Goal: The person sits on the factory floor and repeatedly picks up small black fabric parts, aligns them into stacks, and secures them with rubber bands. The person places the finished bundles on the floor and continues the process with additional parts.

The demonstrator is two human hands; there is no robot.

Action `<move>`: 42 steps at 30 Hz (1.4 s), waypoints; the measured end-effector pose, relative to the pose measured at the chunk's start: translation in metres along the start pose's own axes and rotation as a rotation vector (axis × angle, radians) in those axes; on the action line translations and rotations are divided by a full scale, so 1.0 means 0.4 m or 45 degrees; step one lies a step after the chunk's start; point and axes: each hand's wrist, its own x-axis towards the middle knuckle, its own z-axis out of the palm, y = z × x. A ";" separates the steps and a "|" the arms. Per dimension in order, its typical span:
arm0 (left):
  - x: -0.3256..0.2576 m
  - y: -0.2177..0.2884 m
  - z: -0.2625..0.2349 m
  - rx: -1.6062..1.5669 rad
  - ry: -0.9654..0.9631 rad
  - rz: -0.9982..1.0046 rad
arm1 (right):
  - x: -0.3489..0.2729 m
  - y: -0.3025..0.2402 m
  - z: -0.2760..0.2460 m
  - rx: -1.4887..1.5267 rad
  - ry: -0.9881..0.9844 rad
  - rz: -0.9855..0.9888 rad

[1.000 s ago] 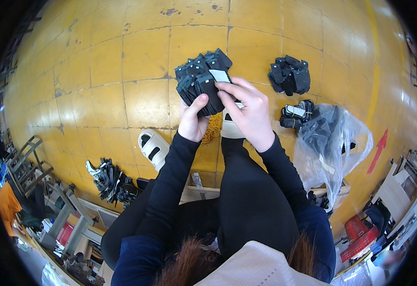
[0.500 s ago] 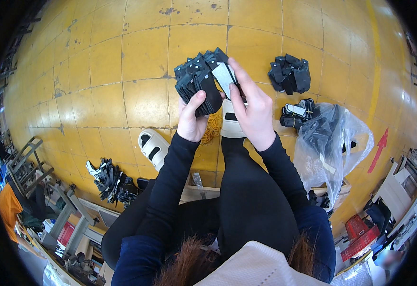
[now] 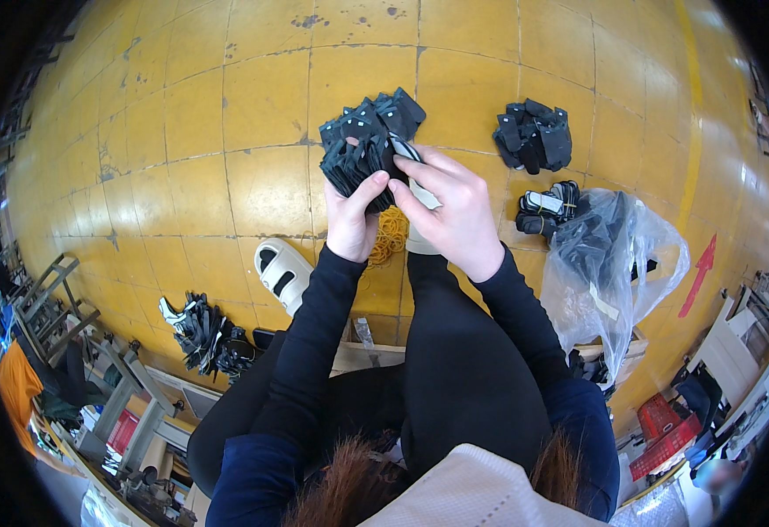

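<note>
Stack of dark flat pieces (image 3: 346, 163), gripped in the left hand (image 3: 351, 221).
Right hand (image 3: 457, 209): fingertips at the stack's right edge, grasp undeterminable. Pale-faced piece (image 3: 405, 148), broadly displayed half a second earlier, now a narrow strip between stack and right fingers. Yellow bands (image 3: 390, 234) below, between the hands.

black flat pieces (image 3: 371, 132) | layered, fanned stack | held in both hands (image 3: 457, 211)
</note>
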 end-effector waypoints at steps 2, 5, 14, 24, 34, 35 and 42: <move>0.000 -0.002 -0.003 -0.012 0.016 0.002 | 0.003 -0.002 0.000 0.024 -0.003 0.006; 0.002 0.001 -0.008 0.065 -0.042 0.033 | 0.010 -0.010 -0.010 0.109 -0.015 0.106; 0.000 0.008 0.005 0.204 -0.125 0.150 | 0.008 -0.029 -0.019 0.140 0.107 0.263; 0.003 0.011 -0.021 -0.056 -0.146 -0.172 | 0.024 0.014 -0.066 -0.115 0.299 0.318; -0.001 0.013 -0.009 -0.077 -0.173 -0.228 | 0.020 0.003 -0.034 0.178 -0.073 0.351; -0.002 0.014 -0.009 -0.079 -0.107 -0.290 | 0.019 0.003 -0.032 0.116 -0.054 0.319; 0.000 0.007 0.011 -0.008 -0.112 -0.078 | 0.005 -0.020 -0.014 0.002 0.148 0.168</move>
